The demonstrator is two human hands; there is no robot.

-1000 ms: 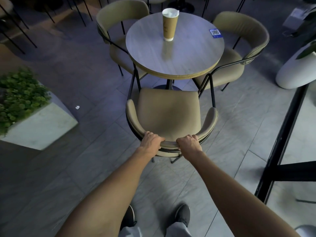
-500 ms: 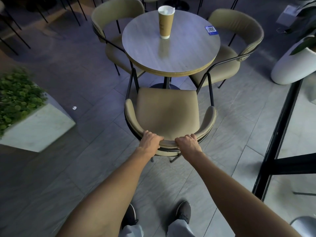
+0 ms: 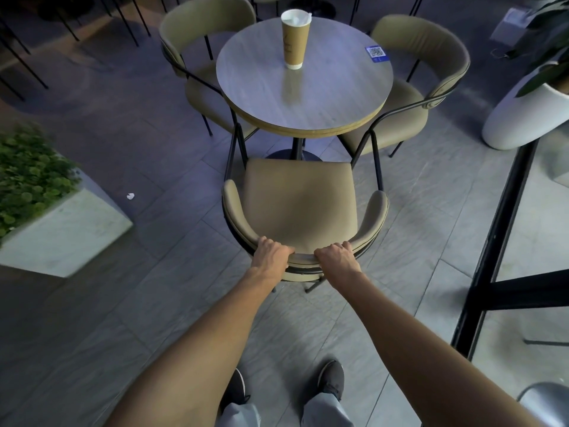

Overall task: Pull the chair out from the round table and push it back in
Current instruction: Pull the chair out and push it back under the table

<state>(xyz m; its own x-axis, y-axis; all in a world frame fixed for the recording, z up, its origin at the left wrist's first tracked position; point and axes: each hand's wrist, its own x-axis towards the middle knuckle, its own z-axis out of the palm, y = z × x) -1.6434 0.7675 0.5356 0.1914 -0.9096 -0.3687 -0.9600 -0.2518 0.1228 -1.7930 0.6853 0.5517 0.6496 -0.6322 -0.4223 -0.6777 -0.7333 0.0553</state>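
Observation:
A tan padded chair (image 3: 300,198) with a thin black frame stands just in front of me, its seat fully out from under the round grey table (image 3: 326,97). My left hand (image 3: 271,255) and my right hand (image 3: 337,260) both grip the top of its curved backrest, fingers curled over the edge. The front of the seat lies close to the table's rim. My shoes show below on the tiled floor.
A tall paper cup (image 3: 295,38) and a blue QR sticker (image 3: 377,53) are on the table. Two matching chairs (image 3: 197,41) (image 3: 431,66) flank it. A stone planter (image 3: 58,229) stands left, a white pot (image 3: 529,115) and a black post (image 3: 498,229) right.
The gap between the seat's front and the table's rim has widened a little, so the chair has come slightly toward me. Both hands keep their grip on the backrest.

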